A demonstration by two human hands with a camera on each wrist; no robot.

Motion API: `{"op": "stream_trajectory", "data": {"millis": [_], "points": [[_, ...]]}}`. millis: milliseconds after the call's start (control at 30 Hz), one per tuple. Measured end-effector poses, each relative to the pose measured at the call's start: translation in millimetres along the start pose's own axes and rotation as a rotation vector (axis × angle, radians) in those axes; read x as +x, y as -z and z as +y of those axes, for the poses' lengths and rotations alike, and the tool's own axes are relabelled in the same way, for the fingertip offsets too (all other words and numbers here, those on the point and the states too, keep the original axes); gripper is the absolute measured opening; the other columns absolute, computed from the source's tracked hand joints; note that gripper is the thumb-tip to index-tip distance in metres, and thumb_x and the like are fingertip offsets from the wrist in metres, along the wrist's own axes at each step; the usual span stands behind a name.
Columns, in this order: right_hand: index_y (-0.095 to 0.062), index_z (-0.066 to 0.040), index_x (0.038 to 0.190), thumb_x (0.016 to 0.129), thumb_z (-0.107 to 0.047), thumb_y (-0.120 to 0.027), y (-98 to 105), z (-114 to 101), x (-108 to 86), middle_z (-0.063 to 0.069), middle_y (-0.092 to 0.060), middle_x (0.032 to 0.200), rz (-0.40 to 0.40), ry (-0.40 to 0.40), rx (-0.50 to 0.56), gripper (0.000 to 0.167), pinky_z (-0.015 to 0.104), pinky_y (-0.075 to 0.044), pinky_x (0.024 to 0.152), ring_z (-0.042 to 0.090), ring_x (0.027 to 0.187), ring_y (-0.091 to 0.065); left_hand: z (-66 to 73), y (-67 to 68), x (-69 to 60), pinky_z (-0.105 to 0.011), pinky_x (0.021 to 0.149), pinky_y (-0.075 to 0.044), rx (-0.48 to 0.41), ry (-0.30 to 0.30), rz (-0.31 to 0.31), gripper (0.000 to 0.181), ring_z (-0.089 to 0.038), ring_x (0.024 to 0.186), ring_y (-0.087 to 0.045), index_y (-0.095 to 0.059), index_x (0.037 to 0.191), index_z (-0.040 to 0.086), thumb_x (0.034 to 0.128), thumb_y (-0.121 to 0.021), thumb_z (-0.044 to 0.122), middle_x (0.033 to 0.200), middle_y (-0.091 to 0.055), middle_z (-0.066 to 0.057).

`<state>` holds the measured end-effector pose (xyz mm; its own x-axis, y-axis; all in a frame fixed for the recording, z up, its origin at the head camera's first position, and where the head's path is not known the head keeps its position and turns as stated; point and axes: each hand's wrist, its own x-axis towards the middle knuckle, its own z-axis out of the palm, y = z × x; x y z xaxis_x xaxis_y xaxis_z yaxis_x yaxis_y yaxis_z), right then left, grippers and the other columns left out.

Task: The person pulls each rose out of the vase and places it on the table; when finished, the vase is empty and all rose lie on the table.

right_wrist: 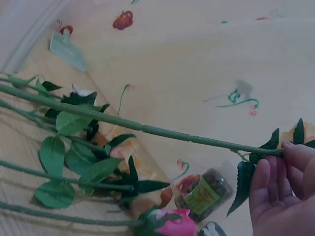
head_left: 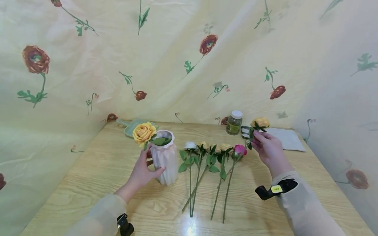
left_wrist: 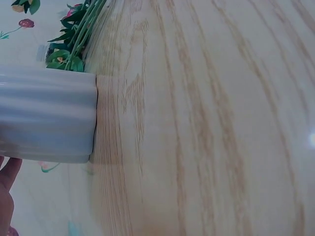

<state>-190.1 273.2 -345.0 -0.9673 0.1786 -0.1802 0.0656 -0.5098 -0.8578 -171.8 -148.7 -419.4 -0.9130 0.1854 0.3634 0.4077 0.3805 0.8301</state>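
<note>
A white fluted vase (head_left: pixel 167 164) stands upright on the wooden table, with a yellow rose (head_left: pixel 144 133) leaning out over its left rim. My left hand (head_left: pixel 141 173) holds the vase from the left, thumb across its front. On the right, my right hand (head_left: pixel 271 150) pinches another yellow rose (head_left: pixel 260 123) just under the bloom; its long green stem (right_wrist: pixel 167 133) crosses the right wrist view. Between the hands lie a white rose (head_left: pixel 190 145), pale yellow roses (head_left: pixel 225 147) and a pink rose (head_left: pixel 240 149), stems toward me. The vase hides part of my left fingers.
At the back stand a lidded jar (head_left: pixel 234 124) and, beside it, a small black-and-white item (head_left: pixel 245 132). A folded white cloth (head_left: pixel 287 139) lies at the back right. Behind the vase is a pale green dustpan (head_left: pixel 134 126). Flower-patterned fabric (head_left: pixel 165 59) hangs behind the table (head_left: pixel 100 183).
</note>
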Motion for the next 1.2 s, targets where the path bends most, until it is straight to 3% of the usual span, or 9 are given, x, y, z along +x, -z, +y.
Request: {"op": "stream_trajectory", "data": {"millis": [167,400,600,700,867,1067,1200], "points": [[-0.063,-0.01,0.093,0.089,-0.01,-0.062,11,8,-0.7,-0.001,-0.059,0.083,-0.019,-0.04,-0.132,0.004,0.022,-0.054,0.069,0.01,0.072,-0.058,-1.8,1.5,0.1,-0.048,0.089,-0.049,0.002,0.029,-0.021,0.093,-0.037,0.109,-0.049,-0.02,0.146,0.007,0.0746,-0.079,0.011,0.128,-0.042,-0.02],[-0.053,-0.008,0.106,0.093,-0.014,-0.059,30,22,0.3,-0.004,-0.059,0.087,-0.022,-0.098,-0.266,0.016,0.021,-0.053,0.072,0.008,0.075,-0.057,-0.6,1.4,0.5,-0.05,0.088,-0.048,0.0,0.019,-0.024,0.092,-0.036,0.108,-0.049,-0.02,0.146,0.008,0.0745,-0.079,0.011,0.125,-0.044,-0.02],[-0.059,-0.012,0.094,0.093,-0.013,-0.059,47,36,3.3,-0.004,-0.06,0.082,-0.01,-0.11,-0.318,0.002,0.02,-0.053,0.071,0.008,0.073,-0.058,1.4,-0.3,-0.2,-0.053,0.089,-0.047,-0.008,0.029,-0.035,0.09,-0.036,0.107,-0.048,-0.02,0.144,0.001,0.0753,-0.077,0.009,0.126,-0.043,-0.021],[-0.06,-0.012,0.09,0.092,-0.015,-0.061,53,42,4.2,-0.004,-0.06,0.08,0.004,-0.105,-0.348,0.004,0.02,-0.053,0.069,0.008,0.072,-0.059,1.9,-0.8,-0.3,-0.053,0.089,-0.047,-0.011,0.027,-0.027,0.09,-0.037,0.107,-0.048,-0.02,0.144,0.001,0.0748,-0.078,0.008,0.125,-0.044,-0.021],[-0.059,-0.009,0.095,0.093,-0.015,-0.06,57,51,1.7,-0.004,-0.06,0.079,0.024,-0.124,-0.416,0.007,0.019,-0.053,0.068,0.007,0.071,-0.058,1.9,-1.0,0.3,-0.052,0.089,-0.047,-0.016,0.022,-0.025,0.088,-0.037,0.108,-0.048,-0.022,0.143,0.003,0.0752,-0.078,0.008,0.126,-0.044,-0.022],[-0.051,-0.001,0.112,0.093,-0.016,-0.059,56,61,0.4,-0.004,-0.06,0.079,0.047,-0.158,-0.486,0.026,0.02,-0.053,0.069,0.006,0.072,-0.058,4.9,1.0,-0.1,-0.051,0.091,-0.047,-0.016,0.05,-0.028,0.088,-0.035,0.108,-0.047,-0.021,0.143,0.003,0.076,-0.078,0.011,0.125,-0.044,-0.019],[-0.051,0.001,0.113,0.094,-0.017,-0.057,57,64,1.3,-0.003,-0.06,0.078,0.055,-0.163,-0.502,0.027,0.021,-0.054,0.07,0.007,0.073,-0.059,6.8,1.9,-0.5,-0.05,0.092,-0.046,-0.014,0.058,-0.033,0.09,-0.034,0.109,-0.047,-0.02,0.143,0.001,0.0759,-0.078,0.012,0.126,-0.044,-0.02]]}}
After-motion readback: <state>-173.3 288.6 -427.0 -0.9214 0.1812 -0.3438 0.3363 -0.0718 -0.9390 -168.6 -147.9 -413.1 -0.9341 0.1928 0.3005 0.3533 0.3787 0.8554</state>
